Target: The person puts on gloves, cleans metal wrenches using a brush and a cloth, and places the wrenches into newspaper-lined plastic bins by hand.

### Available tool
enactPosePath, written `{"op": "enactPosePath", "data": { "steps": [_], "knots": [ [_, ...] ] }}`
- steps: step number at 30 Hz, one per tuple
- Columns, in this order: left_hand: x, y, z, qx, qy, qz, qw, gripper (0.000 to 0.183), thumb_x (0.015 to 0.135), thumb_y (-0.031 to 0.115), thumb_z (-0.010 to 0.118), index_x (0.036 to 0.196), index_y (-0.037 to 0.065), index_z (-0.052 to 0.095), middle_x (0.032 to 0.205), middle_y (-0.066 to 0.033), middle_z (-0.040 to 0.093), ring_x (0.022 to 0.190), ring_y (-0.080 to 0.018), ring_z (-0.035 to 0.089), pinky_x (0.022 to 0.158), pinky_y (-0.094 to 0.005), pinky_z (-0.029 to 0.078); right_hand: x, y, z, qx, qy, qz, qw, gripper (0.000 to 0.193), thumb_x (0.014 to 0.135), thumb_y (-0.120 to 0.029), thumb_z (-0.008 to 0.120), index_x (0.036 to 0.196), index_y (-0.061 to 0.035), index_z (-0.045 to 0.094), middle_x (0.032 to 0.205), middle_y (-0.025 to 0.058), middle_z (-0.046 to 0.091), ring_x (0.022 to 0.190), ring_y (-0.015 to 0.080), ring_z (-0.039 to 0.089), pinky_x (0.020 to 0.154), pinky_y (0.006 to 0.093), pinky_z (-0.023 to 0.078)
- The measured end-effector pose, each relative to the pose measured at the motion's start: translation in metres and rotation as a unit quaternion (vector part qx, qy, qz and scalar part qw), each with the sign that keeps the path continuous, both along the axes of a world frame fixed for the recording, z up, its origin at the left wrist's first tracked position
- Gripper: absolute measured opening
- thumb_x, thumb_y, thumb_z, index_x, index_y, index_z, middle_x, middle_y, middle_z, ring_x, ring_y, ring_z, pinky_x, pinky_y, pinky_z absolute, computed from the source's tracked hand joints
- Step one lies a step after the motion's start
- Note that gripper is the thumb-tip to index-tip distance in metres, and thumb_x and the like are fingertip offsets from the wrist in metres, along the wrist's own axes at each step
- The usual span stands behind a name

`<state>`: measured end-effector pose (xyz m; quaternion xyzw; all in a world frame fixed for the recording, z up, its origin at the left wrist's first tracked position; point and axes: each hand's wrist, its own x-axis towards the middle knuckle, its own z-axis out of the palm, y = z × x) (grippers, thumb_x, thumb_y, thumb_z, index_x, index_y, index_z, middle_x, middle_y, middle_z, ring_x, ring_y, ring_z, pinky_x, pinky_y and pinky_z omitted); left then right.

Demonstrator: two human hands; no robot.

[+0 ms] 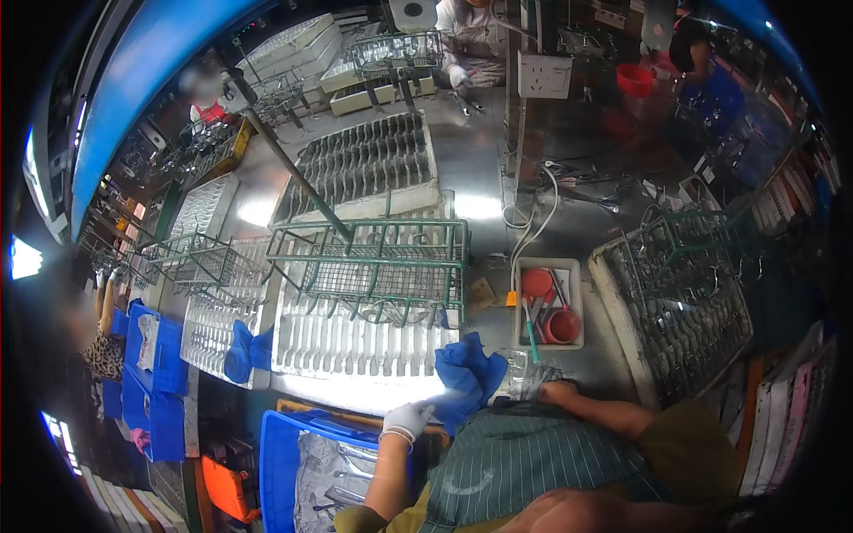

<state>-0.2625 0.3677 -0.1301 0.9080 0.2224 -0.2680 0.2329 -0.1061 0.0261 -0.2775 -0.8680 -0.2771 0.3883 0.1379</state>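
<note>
My left hand (pixel 409 420), in a white glove, is at the front edge of the workbench. Its fingers are closed at the near side of a crumpled blue cloth (pixel 471 371) and seem to pinch it. My bare right hand (pixel 558 392) rests near the bench edge in front of my striped apron. Its fingers are curled, and what they hold, if anything, is hidden. Just left of it lies a small patch of clear, shiny material (pixel 526 377) that I cannot make out. Beyond it stands a white tray (pixel 577 341) with red cups (pixel 561 327) and a green-handled tool (pixel 532 345).
A green wire rack (pixel 373 258) stands over a white ribbed tray (pixel 311 351). More ribbed trays (pixel 360 164) lie behind and at right (pixel 680 320). A blue bin (pixel 280 444) with metal pieces is below left. A white cable (pixel 536 233) crosses the bench. Other people work farther off.
</note>
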Motion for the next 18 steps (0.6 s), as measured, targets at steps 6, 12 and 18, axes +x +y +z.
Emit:
{"op": "enactPosePath", "data": {
  "steps": [6,12,18],
  "knots": [
    [0.000,0.001,-0.004,-0.003,0.001,-0.002,1.000,0.038,0.084,0.047,0.044,0.105,0.021,0.062,0.096,-0.0126,0.063,0.090,-0.0314,0.060,0.080,-0.0390,0.046,-0.001,-0.002,-0.004,0.002,0.006,0.000,1.000,0.018,0.073,-0.031,0.059,0.083,-0.0161,0.061,0.087,0.0054,0.064,0.085,0.0249,0.061,0.072,0.0377,0.047],
    [-0.004,0.003,-0.015,0.002,-0.004,-0.005,1.000,0.038,0.084,0.047,0.044,0.104,0.021,0.063,0.096,-0.0124,0.063,0.090,-0.0315,0.060,0.080,-0.0392,0.046,0.000,-0.002,-0.006,0.015,0.011,-0.002,1.000,0.018,0.073,-0.031,0.058,0.082,-0.0156,0.061,0.087,0.0052,0.064,0.084,0.0247,0.061,0.073,0.0371,0.047],
    [0.002,0.001,-0.003,0.014,0.008,-0.013,1.000,0.038,0.084,0.047,0.044,0.105,0.020,0.062,0.098,-0.0123,0.063,0.092,-0.0307,0.059,0.081,-0.0391,0.046,-0.002,0.001,0.001,-0.002,-0.006,-0.001,1.000,0.019,0.073,-0.032,0.058,0.083,-0.0160,0.061,0.087,0.0051,0.064,0.085,0.0242,0.061,0.073,0.0367,0.047]
  ]
}}
